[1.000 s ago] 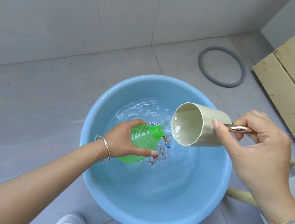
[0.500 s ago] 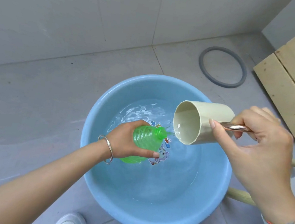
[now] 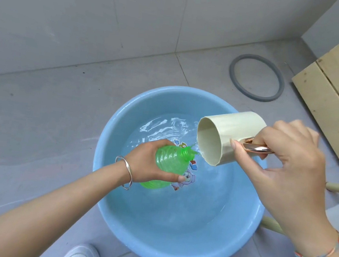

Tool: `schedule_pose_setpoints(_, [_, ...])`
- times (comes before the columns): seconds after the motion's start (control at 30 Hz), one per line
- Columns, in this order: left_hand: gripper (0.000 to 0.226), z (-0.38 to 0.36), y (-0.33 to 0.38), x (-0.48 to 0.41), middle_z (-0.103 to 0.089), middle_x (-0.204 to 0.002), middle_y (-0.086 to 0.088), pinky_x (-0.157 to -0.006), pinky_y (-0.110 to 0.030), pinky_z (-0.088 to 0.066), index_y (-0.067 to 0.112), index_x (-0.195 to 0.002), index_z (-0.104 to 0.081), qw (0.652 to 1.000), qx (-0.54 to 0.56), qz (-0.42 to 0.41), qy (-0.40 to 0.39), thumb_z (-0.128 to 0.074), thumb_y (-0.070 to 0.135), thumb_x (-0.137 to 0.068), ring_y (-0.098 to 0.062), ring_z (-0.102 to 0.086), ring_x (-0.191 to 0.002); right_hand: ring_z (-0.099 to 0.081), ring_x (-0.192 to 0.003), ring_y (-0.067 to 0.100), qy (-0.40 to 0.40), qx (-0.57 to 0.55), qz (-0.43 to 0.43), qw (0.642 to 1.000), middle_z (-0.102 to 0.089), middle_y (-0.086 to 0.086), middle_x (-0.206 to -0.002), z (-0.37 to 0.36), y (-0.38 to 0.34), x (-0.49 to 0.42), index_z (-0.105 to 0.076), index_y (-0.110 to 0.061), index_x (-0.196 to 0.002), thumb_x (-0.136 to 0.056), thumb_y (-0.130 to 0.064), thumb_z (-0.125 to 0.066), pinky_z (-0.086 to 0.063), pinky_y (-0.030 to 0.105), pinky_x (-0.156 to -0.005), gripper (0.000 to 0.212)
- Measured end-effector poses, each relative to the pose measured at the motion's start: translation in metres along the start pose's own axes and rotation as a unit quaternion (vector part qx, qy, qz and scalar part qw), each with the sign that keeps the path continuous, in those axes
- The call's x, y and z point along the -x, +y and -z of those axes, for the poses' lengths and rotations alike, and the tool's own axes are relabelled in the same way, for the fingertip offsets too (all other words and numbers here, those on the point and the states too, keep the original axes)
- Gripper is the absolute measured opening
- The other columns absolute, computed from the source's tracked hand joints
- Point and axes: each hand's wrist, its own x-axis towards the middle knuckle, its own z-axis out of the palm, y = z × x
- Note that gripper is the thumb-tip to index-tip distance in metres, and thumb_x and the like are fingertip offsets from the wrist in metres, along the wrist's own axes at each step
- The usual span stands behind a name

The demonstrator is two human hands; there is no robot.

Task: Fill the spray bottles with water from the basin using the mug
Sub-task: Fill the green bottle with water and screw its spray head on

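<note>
The left hand (image 3: 149,162) wraps the green spray bottle (image 3: 170,167), tilted over the blue basin (image 3: 107,206) (water inside). The right hand (image 3: 288,164) grips the cream mug (image 3: 227,133) by its handle, tipped, lip just beside the bottle's neck.

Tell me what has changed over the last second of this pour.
The right hand has tipped the mug further. Its base has risen, so the mouth points more steeply down at the neck of the bottle, where water runs off the lip. Nothing was taken or let go. The left hand still holds the bottle tilted over the basin, about where it was.
</note>
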Motion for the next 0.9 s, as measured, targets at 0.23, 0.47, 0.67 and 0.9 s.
schedule_pose_setpoints(0.23, [0.085,-0.001,0.001,0.001,-0.054,-0.124,0.019,-0.100,-0.022,-0.037,0.036,-0.129,-0.051,1.000,0.005,0.008,0.003,-0.082,0.062,-0.054,-0.004,-0.049,-0.119,-0.024,-0.069,0.011,0.010,0.022,0.058,0.998,-0.030,-0.006,-0.064,-0.004,-0.005,-0.002,-0.048,-0.009,-0.058,-0.082,-0.020,-0.069,-0.021,0.027,-0.074,0.034])
schedule_pose_setpoints(0.47, [0.083,-0.001,0.004,0.001,-0.051,-0.120,0.020,-0.095,-0.019,-0.035,0.036,-0.129,-0.050,1.000,0.014,0.016,0.002,-0.082,0.060,-0.056,-0.003,-0.047,-0.116,-0.029,-0.067,0.016,0.027,0.042,0.111,0.993,-0.039,0.000,-0.059,-0.006,-0.007,-0.001,-0.051,-0.007,-0.057,-0.086,-0.018,-0.066,-0.021,0.027,-0.076,0.034])
schedule_pose_setpoints(0.67, [0.087,-0.002,0.004,0.001,-0.055,-0.118,0.020,-0.097,-0.022,-0.039,0.039,-0.124,-0.052,0.999,0.028,0.018,-0.001,-0.082,0.068,-0.048,-0.004,-0.051,-0.114,-0.034,-0.068,0.019,0.034,0.068,0.162,0.984,-0.045,0.003,-0.057,-0.010,-0.005,0.002,-0.054,-0.008,-0.057,-0.087,-0.015,-0.067,-0.020,0.026,-0.078,0.034])
schedule_pose_setpoints(0.9, [0.085,-0.001,0.003,0.002,-0.059,-0.114,0.022,-0.094,-0.019,-0.041,0.044,-0.116,-0.051,0.999,0.049,0.012,0.009,-0.075,0.076,-0.040,-0.001,-0.054,-0.109,-0.033,-0.064,0.014,0.016,-0.082,-0.080,0.993,-0.038,-0.008,-0.058,-0.018,0.018,0.002,-0.042,-0.014,-0.057,-0.080,-0.024,-0.070,-0.028,0.024,-0.065,0.038])
